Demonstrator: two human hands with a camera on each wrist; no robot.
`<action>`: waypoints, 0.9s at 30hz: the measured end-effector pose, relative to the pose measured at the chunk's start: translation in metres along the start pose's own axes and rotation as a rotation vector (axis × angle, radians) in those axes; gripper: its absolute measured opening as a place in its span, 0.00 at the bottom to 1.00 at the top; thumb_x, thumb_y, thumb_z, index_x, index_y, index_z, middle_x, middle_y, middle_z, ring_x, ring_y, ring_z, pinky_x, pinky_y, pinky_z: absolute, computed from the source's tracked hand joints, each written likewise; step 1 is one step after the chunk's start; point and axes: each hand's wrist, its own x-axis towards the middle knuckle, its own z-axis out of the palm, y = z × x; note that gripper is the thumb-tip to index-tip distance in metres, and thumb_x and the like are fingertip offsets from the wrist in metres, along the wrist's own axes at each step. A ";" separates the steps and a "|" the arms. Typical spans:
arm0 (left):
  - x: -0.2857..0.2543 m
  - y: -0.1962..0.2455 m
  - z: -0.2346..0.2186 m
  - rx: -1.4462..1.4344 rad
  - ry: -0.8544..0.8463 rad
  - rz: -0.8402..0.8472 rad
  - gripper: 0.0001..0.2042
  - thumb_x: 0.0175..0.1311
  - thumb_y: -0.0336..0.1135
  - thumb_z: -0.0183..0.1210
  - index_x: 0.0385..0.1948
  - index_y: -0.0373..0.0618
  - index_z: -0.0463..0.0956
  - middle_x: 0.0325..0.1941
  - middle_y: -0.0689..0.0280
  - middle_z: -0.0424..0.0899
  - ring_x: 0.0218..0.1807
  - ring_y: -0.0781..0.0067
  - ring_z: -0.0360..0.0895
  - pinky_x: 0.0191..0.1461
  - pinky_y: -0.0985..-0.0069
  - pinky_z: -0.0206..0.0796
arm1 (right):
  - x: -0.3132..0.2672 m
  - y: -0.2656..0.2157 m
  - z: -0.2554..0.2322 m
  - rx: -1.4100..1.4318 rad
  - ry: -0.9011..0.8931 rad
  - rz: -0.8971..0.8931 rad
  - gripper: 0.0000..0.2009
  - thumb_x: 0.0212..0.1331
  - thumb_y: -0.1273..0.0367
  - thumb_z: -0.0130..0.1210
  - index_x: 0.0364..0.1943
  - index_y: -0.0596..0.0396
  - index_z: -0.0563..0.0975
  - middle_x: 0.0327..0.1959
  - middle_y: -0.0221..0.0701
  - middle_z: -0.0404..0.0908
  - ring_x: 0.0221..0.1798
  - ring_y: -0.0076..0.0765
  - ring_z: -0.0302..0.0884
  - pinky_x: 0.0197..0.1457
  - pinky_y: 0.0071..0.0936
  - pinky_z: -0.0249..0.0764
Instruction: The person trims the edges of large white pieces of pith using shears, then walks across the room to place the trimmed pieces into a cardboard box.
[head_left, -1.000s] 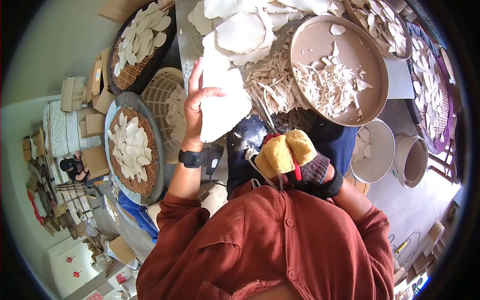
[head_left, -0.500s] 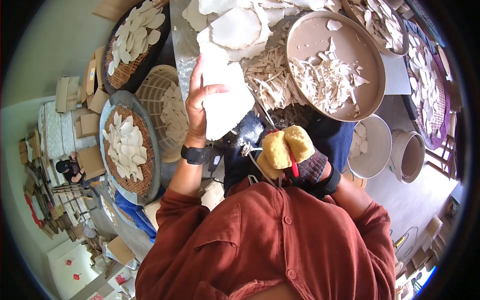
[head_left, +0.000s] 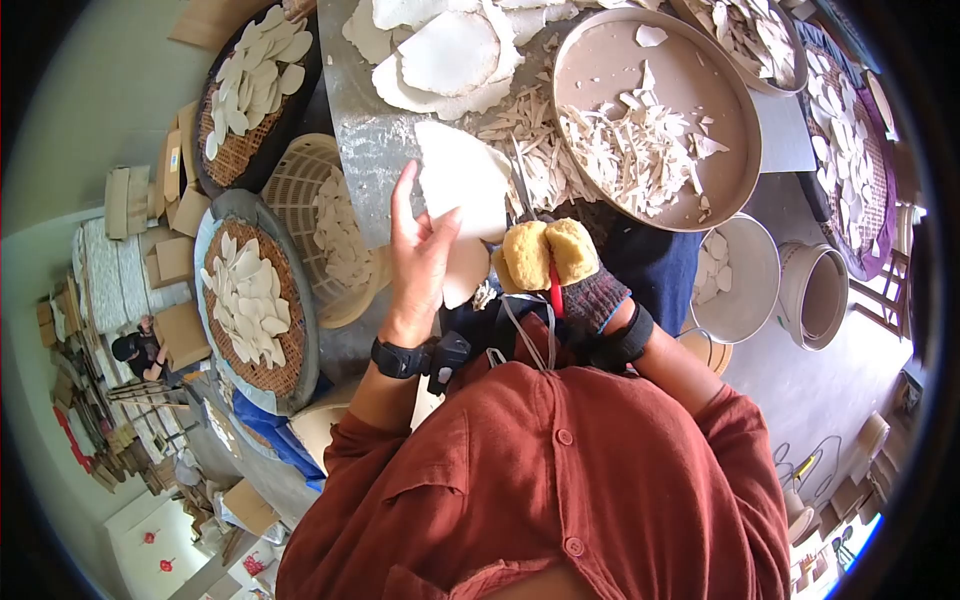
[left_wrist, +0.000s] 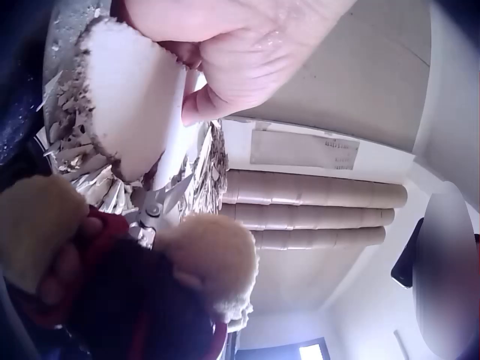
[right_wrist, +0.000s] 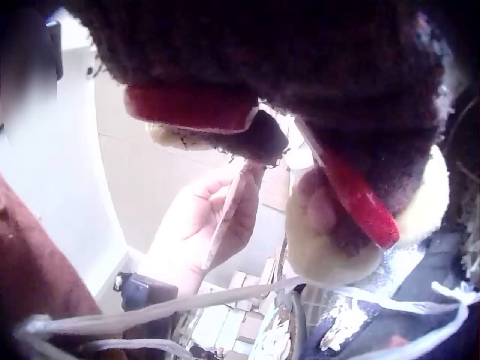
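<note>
Head view: the person's left hand pinches a thin white sheet between thumb and fingers, over the near edge of a metal table. Just beside it, the right hand, in a dark knit glove with yellow pads, is curled around red-handled scissors, the blades pointing away from the body by the sheet's edge. How wide the blades stand cannot be told.

Past the hands lie loose offcuts, a stack of larger white pieces and a round tray of trimmings. A plastic basket sits beyond the left hand; a bucket holding white pieces is at the right. In the right wrist view, pale string crosses in front of the left wrist; glove and pads block part of the scissors.
</note>
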 end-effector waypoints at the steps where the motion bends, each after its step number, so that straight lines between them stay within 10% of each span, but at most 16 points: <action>1: -0.001 -0.002 0.001 0.008 -0.004 0.008 0.33 0.58 0.20 0.52 0.65 0.44 0.47 0.51 0.59 0.74 0.48 0.76 0.74 0.52 0.79 0.66 | 0.000 0.001 0.003 0.097 0.014 0.022 0.11 0.51 0.73 0.55 0.39 0.60 0.75 0.37 0.38 0.80 0.43 0.40 0.77 0.45 0.31 0.73; 5: -0.002 -0.005 0.003 -0.033 -0.035 -0.035 0.34 0.57 0.19 0.52 0.66 0.44 0.48 0.56 0.61 0.70 0.50 0.77 0.72 0.52 0.81 0.65 | 0.003 -0.029 0.006 1.075 0.112 0.321 0.09 0.54 0.73 0.54 0.39 0.61 0.75 0.36 0.37 0.80 0.42 0.36 0.79 0.43 0.28 0.74; 8: 0.000 -0.005 0.007 0.037 -0.074 -0.021 0.32 0.58 0.18 0.52 0.65 0.43 0.49 0.60 0.63 0.66 0.51 0.77 0.71 0.53 0.80 0.65 | -0.003 -0.024 0.003 0.831 0.155 0.298 0.10 0.53 0.72 0.55 0.39 0.59 0.75 0.36 0.37 0.80 0.42 0.38 0.78 0.45 0.31 0.74; 12: 0.010 -0.008 0.014 0.049 -0.152 -0.004 0.32 0.58 0.19 0.52 0.65 0.41 0.49 0.62 0.63 0.63 0.53 0.76 0.71 0.55 0.79 0.65 | -0.005 -0.019 -0.020 -0.262 -0.004 -0.072 0.12 0.49 0.70 0.56 0.39 0.57 0.76 0.37 0.38 0.79 0.41 0.42 0.78 0.47 0.32 0.73; 19: 0.047 -0.010 0.025 -0.021 -0.438 -0.190 0.32 0.57 0.22 0.54 0.64 0.40 0.50 0.55 0.58 0.72 0.54 0.72 0.72 0.57 0.75 0.65 | -0.028 -0.051 -0.052 0.236 0.010 0.203 0.09 0.55 0.68 0.52 0.38 0.58 0.75 0.38 0.37 0.80 0.42 0.42 0.77 0.49 0.30 0.72; 27: 0.059 -0.014 0.058 0.055 -0.527 -0.225 0.31 0.57 0.24 0.53 0.64 0.40 0.51 0.53 0.56 0.74 0.53 0.69 0.74 0.57 0.72 0.66 | -0.044 -0.049 -0.071 -0.140 0.111 0.178 0.10 0.59 0.64 0.49 0.37 0.56 0.77 0.35 0.38 0.80 0.36 0.43 0.78 0.41 0.29 0.73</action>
